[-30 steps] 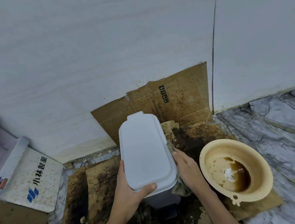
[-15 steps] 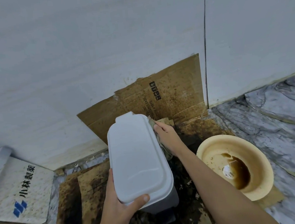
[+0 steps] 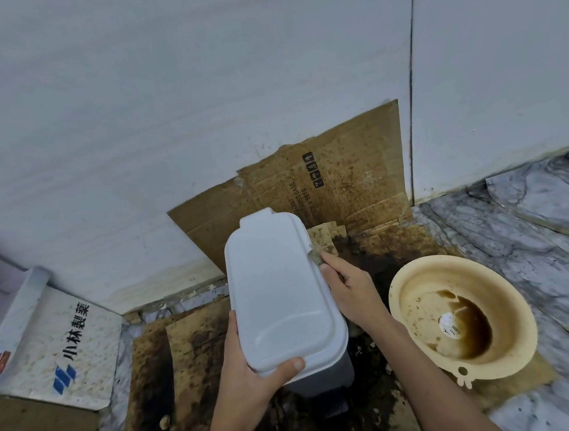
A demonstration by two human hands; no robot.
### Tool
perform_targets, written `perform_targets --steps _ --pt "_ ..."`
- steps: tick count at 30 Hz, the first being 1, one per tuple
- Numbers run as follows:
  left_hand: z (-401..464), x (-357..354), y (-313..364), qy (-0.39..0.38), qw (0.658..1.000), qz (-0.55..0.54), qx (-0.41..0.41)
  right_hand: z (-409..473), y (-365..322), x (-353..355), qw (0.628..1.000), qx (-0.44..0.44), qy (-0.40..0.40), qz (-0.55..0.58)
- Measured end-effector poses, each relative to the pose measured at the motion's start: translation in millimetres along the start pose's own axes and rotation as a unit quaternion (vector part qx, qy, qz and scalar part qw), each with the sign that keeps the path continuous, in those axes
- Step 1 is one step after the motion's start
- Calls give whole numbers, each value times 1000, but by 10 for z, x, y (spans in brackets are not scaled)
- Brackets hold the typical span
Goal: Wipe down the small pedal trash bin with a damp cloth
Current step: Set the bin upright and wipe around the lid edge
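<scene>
The right hand (image 3: 351, 288), with the cloth (image 3: 315, 255), has slid back from the bin's (image 3: 279, 294) far corner.

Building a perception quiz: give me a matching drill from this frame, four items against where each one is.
1 cloth
2 bowl
3 left hand
4 cardboard sheet

a leaning on the wall
b holding the near corner of the bin lid
c on the floor right of the bin
d under the right hand, against the bin's right side

Pairs: 1-d, 2-c, 3-b, 4-a
</scene>
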State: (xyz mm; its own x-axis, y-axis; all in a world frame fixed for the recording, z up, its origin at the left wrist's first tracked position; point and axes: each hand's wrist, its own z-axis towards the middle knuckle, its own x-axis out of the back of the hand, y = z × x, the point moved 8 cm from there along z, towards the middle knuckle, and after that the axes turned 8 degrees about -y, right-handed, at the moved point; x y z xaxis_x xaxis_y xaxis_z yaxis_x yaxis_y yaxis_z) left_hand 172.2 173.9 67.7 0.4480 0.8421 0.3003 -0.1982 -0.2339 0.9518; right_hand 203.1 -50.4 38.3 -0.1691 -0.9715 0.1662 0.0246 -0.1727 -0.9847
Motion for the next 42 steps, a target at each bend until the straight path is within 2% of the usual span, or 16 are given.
perform_targets --steps 5,11,15,25,29,35,36,39,42 --pt "27 2 -29 -5 1000 4 -10 -8 -163 13 997 33 10 -72" --pt "49 13 -91 -10 1000 -2 -12 536 -404 -41 983 60 -8 -175" --pt "60 17 -97 -8 1000 -9 -9 808 -380 -51 990 23 -53 -126" --pt "23 13 -123 4 1000 -21 14 321 -169 -12 995 -3 -46 -93" --pt "-22 52 -155 20 998 -2 53 -173 -163 14 996 -3 -33 -78" --pt "-109 71 16 25 991 74 111 -875 -419 50 987 18 -49 -154" --pt "-152 73 60 39 986 90 136 -971 -482 60 984 21 -54 -171" --pt "-347 30 126 70 947 139 282 -1217 -649 30 974 35 -80 -210" --pt "-520 -10 341 102 934 147 310 -1449 -808 -87 963 50 -114 -239"
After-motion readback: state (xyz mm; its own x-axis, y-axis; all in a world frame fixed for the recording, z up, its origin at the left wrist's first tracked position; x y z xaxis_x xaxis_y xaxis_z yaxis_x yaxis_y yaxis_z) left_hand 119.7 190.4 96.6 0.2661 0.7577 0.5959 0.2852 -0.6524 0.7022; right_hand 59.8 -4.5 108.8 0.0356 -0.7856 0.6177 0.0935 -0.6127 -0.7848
